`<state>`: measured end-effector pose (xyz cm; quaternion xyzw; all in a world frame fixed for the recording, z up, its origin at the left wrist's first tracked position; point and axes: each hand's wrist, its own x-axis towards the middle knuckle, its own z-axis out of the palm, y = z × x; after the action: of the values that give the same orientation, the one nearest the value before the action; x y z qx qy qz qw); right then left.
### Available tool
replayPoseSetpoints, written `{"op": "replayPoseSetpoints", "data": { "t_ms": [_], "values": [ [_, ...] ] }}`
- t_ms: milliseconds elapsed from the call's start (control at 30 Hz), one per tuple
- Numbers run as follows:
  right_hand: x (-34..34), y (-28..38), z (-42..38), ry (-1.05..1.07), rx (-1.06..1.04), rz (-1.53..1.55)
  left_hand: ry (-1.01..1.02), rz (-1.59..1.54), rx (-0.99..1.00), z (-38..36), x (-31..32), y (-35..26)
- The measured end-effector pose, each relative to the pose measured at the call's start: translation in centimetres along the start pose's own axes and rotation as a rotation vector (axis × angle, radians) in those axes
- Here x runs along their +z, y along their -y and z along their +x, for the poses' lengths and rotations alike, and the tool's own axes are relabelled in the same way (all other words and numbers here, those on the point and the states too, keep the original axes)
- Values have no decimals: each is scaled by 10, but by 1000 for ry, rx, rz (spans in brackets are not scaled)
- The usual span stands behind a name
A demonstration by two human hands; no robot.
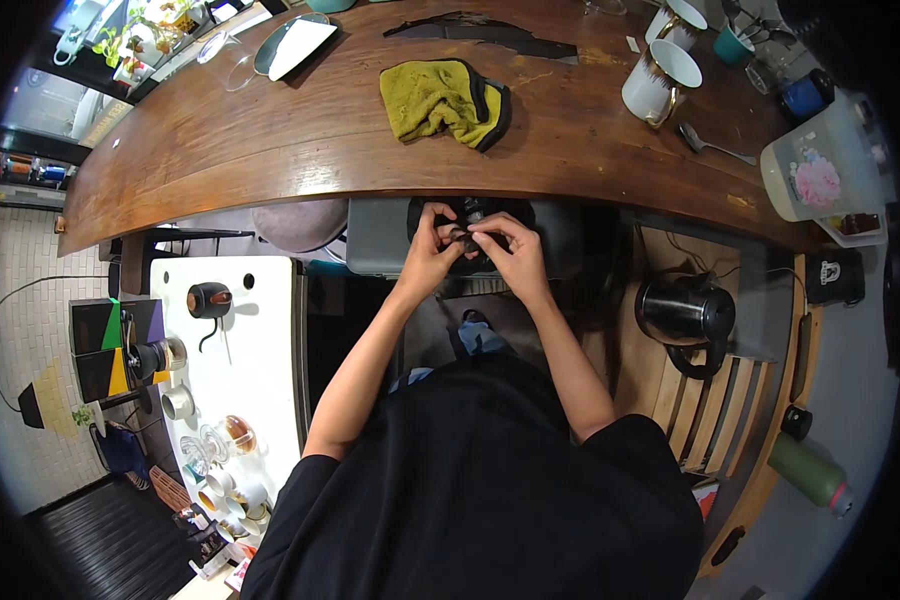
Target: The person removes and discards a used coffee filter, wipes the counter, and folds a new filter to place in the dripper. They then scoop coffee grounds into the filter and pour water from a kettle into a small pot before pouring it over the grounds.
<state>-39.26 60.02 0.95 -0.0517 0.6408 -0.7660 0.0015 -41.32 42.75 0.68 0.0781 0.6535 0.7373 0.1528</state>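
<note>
Just below the table's front edge, my left hand [432, 252] and my right hand [515, 258] meet with fingertips pinched together. Between them is a small dark piece [461, 237], too small to name, and both hands grip it. Behind the hands lies a dark grey flat surface [375, 238], like a case or seat, with a black round thing on it that my fingers partly cover. On the table beyond is a crumpled yellow-green cloth [425, 100] with a dark edge.
The wooden table [300, 150] spans the front, bearing white cups [650, 90], a spoon [715, 145] and a plastic tub [810, 165]. On my left, a white counter [260, 350] carries a black gooseneck kettle [208, 300] and glassware. An electric kettle [685, 315] stands right.
</note>
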Motion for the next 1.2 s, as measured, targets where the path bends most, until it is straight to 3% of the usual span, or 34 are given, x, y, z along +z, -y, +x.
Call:
{"op": "replayPoseSetpoints", "data": {
  "t_ms": [33, 100, 133, 200, 233, 300, 367, 433, 600, 667, 733, 867, 967, 1067, 1200],
  "values": [
    [0, 0, -1, -4, 3, 2, -10, 46, 35, 0, 0, 4],
    [1, 1, -3, 14, -251, -150, -25, 83, 14, 1, -2, 8],
    [2, 3, -4, 12, -250, -149, -42, 120, -1, 2, -3, 8],
    [4, 9, -5, -24, -321, -449, -40, 79, 7, 1, 2, 7],
    [4, 2, -5, -25, -320, -448, -39, 38, 16, 0, 5, 5],
    [6, -10, -3, -86, -106, -156, -57, 128, 19, 0, 5, 4],
    [-2, -8, -2, -53, -84, -120, -78, 218, 24, 0, 2, 1],
    [-9, -3, 0, 0, -113, -115, 136, 821, 244, 0, -8, -10],
    [-17, 14, -3, 167, -146, -290, 155, 773, 153, 12, -21, -15],
    [-18, 20, -2, 188, -331, -676, 126, 710, 113, 14, -17, -23],
    [-16, 15, 2, 142, -390, -794, 107, 575, -86, 16, -15, -28],
    [-16, -12, 6, 11, -516, -1020, 92, 331, -75, 19, -26, -11],
    [-6, -18, -1, -69, -564, -1081, -21, 284, -87, 19, -24, -7],
    [7, -35, -5, -115, -543, -1013, 70, 326, 7, 18, -21, -9],
    [0, -32, -9, -40, -515, -909, 38, 381, -104, 12, -29, -1]
  ]
}}
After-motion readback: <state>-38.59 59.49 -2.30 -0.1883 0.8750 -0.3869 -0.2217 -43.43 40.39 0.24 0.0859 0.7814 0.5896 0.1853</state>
